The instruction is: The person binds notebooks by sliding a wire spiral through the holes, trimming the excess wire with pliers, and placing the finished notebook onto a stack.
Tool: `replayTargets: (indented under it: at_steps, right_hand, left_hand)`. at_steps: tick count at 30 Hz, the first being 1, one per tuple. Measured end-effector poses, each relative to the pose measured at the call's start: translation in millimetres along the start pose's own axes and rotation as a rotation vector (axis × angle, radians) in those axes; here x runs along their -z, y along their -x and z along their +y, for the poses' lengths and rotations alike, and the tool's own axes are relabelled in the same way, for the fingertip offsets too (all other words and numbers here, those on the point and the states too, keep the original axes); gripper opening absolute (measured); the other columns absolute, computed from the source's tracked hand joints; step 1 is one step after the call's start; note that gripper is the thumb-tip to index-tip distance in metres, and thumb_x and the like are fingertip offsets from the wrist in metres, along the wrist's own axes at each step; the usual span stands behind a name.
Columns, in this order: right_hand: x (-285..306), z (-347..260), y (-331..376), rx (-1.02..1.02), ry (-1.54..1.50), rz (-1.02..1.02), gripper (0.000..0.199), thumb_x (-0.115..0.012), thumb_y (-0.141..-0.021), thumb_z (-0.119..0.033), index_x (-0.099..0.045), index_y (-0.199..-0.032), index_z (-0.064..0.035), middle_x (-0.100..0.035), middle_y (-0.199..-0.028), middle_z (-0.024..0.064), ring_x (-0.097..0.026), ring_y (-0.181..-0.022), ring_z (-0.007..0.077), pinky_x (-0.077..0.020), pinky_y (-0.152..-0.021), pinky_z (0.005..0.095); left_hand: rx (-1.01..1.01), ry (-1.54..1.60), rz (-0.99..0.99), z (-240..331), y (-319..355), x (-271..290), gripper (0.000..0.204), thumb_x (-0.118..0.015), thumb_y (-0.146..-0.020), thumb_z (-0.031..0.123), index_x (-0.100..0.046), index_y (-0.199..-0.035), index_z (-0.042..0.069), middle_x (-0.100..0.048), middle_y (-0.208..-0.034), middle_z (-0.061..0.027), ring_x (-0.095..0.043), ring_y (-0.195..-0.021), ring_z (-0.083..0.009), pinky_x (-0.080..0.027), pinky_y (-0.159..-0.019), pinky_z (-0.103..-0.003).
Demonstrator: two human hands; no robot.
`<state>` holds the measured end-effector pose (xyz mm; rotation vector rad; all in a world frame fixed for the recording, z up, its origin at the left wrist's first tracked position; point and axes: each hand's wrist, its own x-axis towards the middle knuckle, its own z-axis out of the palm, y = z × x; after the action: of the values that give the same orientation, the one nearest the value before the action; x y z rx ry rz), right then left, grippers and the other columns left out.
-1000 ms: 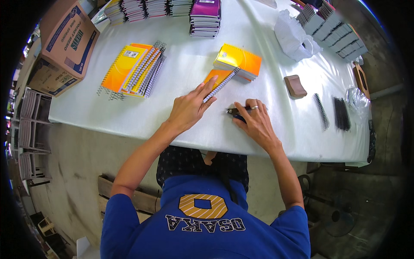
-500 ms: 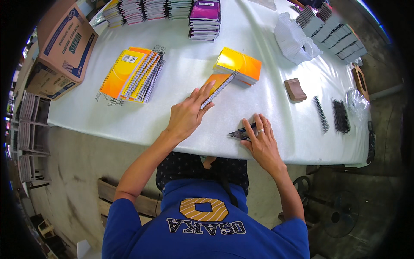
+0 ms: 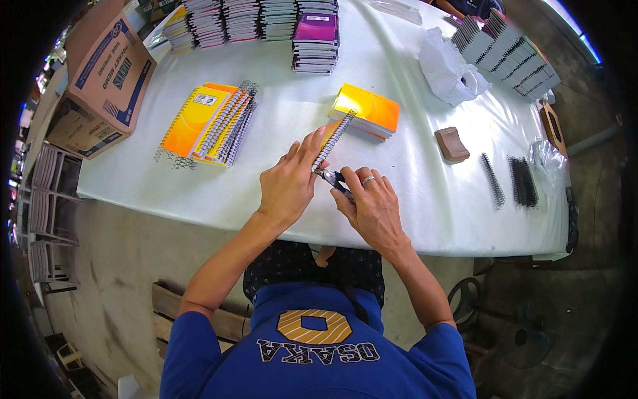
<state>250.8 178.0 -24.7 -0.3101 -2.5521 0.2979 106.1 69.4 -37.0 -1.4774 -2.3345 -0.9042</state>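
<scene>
My left hand [image 3: 287, 179] is closed on an orange notebook [image 3: 328, 132], most of which it hides. A wire spiral [image 3: 334, 139] runs along the notebook's right edge and sticks out past its far end. In my right hand [image 3: 374, 206] are small pliers [image 3: 334, 178] with dark handles; their metal jaws reach the near end of the spiral. Whether the jaws are closed on the wire I cannot tell. Just beyond my hands lies a stack of orange-yellow notepads [image 3: 367, 110]. On the left rests a pile of spiral notebooks [image 3: 207, 125] with loose-ended coils.
Black wire coils [image 3: 523, 181] and a brown curved block [image 3: 452, 144] lie at the right. A white plastic bag [image 3: 452, 70] sits beside grey-edged notebook stacks [image 3: 512, 60]. Purple-topped notebooks [image 3: 316, 43] stand at the back, and a cardboard box [image 3: 109, 76] at the left.
My right hand has picked the pliers up off the table and brought them left to the spiral's near end. My left hand has tilted the notebook more upright.
</scene>
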Motion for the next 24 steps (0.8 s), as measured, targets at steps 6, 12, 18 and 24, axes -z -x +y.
replayTargets:
  at_steps: [6, 12, 18, 24]
  right_hand:
    - [25.4, 11.3, -27.8, -0.405, -0.846, -0.66, 0.026, -0.054, -0.098, -0.024, -0.059, -0.107, -0.0005, -0.063, -0.081, 0.0148, -0.062, -0.073, 0.0265, -0.0475, -0.065, 0.0365]
    - [54.9, 42.1, -17.7, -0.335, -0.259, -0.433, 0.029, -0.054, -0.099, -0.03, -0.059, -0.106, -0.0026, -0.063, -0.088, 0.0207, -0.062, -0.083, 0.0396, -0.0473, -0.073, 0.0451]
    - [41.6, 122.1, 15.9, -0.038, 0.337, -0.144, 0.029, -0.063, -0.094, -0.026, -0.06, -0.106, 0.0, -0.064, -0.089, 0.0182, -0.061, -0.082, 0.0384, -0.0475, -0.075, 0.0451]
    - [-13.5, 172.1, -71.5, -0.804, -0.429, -0.035, 0.035, -0.074, -0.087, -0.03, -0.067, -0.089, 0.0043, -0.064, -0.077, 0.0113, -0.063, -0.074, 0.0178, -0.0498, -0.068, 0.0323]
  left_hand:
    - [-0.044, -0.058, 0.025, -4.4, 4.7, 8.1, 0.071, -0.068, -0.083, 0.007, -0.041, -0.147, 0.02, -0.063, -0.128, -0.006, -0.066, -0.108, -0.0288, -0.057, -0.072, -0.038]
    - [-0.145, -0.213, 0.245, -36.9, -24.8, 79.7, 0.063, -0.071, -0.082, 0.015, -0.05, -0.142, 0.02, -0.06, -0.133, -0.0007, -0.059, -0.118, -0.0304, -0.052, -0.093, -0.036]
    - [0.104, -0.228, -0.163, -126.6, -23.5, 159.0, 0.064, -0.067, -0.086, 0.033, -0.046, -0.145, 0.021, -0.049, -0.146, -0.0053, -0.039, -0.139, -0.0356, -0.029, -0.114, -0.051]
    - [0.012, -0.35, -0.363, -122.2, -20.7, 156.9, 0.08, -0.064, -0.083, 0.053, -0.036, -0.151, 0.02, -0.023, -0.161, -0.0082, -0.01, -0.149, -0.0402, -0.015, -0.114, -0.063]
